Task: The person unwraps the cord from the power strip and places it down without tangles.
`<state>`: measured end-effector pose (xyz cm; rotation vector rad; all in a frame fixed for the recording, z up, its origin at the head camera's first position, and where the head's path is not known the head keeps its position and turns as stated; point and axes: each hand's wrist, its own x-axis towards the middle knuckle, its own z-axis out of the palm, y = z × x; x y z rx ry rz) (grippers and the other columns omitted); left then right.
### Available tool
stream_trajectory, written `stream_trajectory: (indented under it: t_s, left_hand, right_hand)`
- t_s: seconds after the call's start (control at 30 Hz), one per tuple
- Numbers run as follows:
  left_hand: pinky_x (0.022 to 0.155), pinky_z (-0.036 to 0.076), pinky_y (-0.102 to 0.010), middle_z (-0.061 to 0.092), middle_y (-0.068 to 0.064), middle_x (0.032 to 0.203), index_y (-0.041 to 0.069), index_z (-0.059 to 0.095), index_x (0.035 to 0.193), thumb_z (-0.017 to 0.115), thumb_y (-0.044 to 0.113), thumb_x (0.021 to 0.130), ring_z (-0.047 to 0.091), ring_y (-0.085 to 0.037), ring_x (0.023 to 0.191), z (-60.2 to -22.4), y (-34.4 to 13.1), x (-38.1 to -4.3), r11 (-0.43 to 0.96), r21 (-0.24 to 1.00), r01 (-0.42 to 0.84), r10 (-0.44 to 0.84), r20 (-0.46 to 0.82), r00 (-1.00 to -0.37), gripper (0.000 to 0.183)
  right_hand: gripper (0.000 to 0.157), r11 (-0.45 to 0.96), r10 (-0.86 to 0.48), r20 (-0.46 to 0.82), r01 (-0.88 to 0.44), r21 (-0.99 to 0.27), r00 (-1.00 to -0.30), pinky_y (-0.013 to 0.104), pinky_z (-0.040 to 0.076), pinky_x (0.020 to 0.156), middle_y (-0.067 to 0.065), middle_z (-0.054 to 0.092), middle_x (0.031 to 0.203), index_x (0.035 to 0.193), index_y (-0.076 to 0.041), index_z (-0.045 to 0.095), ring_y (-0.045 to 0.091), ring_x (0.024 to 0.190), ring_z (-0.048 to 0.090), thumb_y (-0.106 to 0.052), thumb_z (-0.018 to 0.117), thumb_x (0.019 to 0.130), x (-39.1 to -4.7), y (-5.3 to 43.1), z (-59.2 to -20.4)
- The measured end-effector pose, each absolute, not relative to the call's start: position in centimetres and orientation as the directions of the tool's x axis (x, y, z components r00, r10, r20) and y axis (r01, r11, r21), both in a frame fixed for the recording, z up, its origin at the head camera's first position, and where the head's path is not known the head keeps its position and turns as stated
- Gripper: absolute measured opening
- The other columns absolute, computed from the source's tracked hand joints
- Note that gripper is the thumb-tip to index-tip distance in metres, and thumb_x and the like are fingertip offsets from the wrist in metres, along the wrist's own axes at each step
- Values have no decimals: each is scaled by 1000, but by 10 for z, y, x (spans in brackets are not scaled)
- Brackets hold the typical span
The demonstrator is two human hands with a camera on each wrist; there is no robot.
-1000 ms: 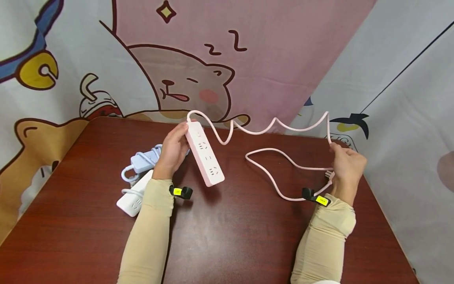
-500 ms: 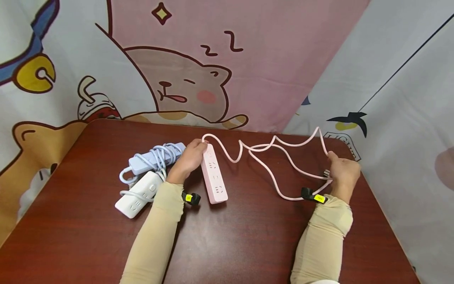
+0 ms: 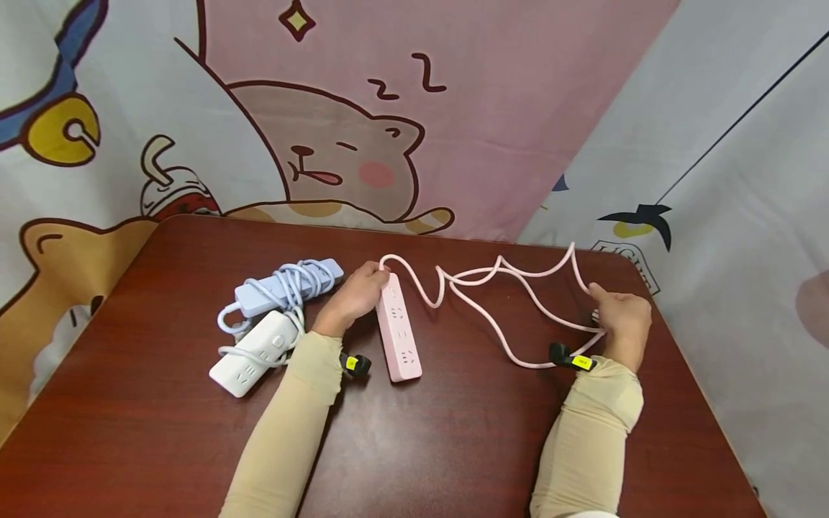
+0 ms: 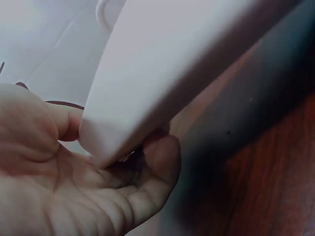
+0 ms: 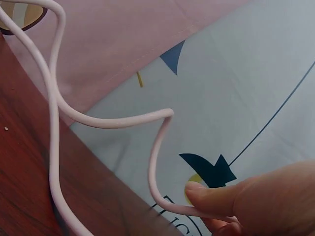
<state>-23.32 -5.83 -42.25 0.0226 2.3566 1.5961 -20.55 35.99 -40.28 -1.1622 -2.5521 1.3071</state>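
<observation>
A pink power strip lies slanted near the middle of the table, its row of sockets facing up. My left hand grips its far end, where the cord comes out. In the left wrist view, thumb and fingers wrap that end of the strip. The pink cord runs right in wavy bends and crosses itself. My right hand pinches it between thumb and finger at the table's right side. The plug's prongs peek out beside this hand, the rest of the plug being hidden.
To the left lie a blue power strip wrapped in its own cord and a white power strip with a cord around it. A printed curtain hangs close behind the dark red wooden table.
My left hand has lowered the pink power strip to the table and shifted it right. My right hand has come down slightly leftward, still pinching the cord, which now sags lower and crosses itself.
</observation>
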Motion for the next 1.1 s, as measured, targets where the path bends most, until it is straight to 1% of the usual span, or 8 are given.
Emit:
stream_trajectory:
  t_s: [0.1,0.17,0.4,0.53,0.7,0.87,1.0,1.1]
  left_hand:
    - [105,43,-42,61,-20,122,-3,55,133,36,25,108,56,-29,116,-426,-56,-234,436,890,-134,198,-240,-951,42]
    - [106,44,-42,62,-20,122,-4,57,133,36,24,108,56,-29,116,-428,-54,-234,472,874,-116,214,-241,-947,42]
    - [99,48,-41,68,-17,117,-1,64,127,47,29,106,60,-28,111,-428,-51,-234,588,804,-89,193,-246,-950,41]
    - [99,49,-42,69,-16,120,1,64,129,51,35,104,61,-28,113,-428,-53,-235,633,769,-85,180,-253,-950,44]
    - [104,48,-43,67,-16,127,1,61,133,53,38,103,60,-29,117,-427,-53,-235,621,778,-91,179,-254,-950,49]
    - [108,47,-44,66,-18,131,-1,57,138,55,38,102,60,-30,122,-427,-53,-234,591,802,-89,189,-245,-951,53]
    - [109,47,-44,65,-18,134,0,54,141,55,39,102,60,-31,125,-426,-54,-235,578,810,-101,185,-251,-950,55]
    - [110,46,-45,63,-18,136,1,53,142,54,39,102,58,-31,127,-425,-55,-234,579,808,-108,178,-254,-951,55]
  right_hand:
    - [61,388,622,-281,600,-700,-731,26,46,67,-10,56,81,132,-2,64,10,80,52,-50,66,94,-201,361,-402]
    - [56,402,615,-280,599,-693,-737,28,46,70,-9,56,87,127,-4,64,11,83,51,-50,66,94,-199,362,-401]
    - [43,461,584,-237,557,-691,-777,28,44,69,-15,53,82,120,-9,66,8,80,50,-44,67,95,-200,362,-400]
    - [43,473,565,-233,543,-694,-791,27,42,71,-11,55,95,125,-9,65,9,84,49,-40,68,94,-203,360,-400]
    - [47,469,531,-250,526,-709,-810,29,42,76,-7,56,108,130,-7,62,11,92,48,-36,69,94,-203,360,-398]
    - [43,451,471,-264,487,-748,-842,29,44,80,-11,53,105,129,-7,60,10,94,48,-32,69,95,-201,359,-394]
    - [41,451,458,-262,476,-755,-849,30,43,81,-14,52,104,125,-12,61,10,96,48,-41,67,96,-198,360,-389]
    - [45,483,461,-238,467,-741,-855,28,42,81,-12,53,110,125,-13,61,10,98,47,-48,63,97,-195,361,-384]
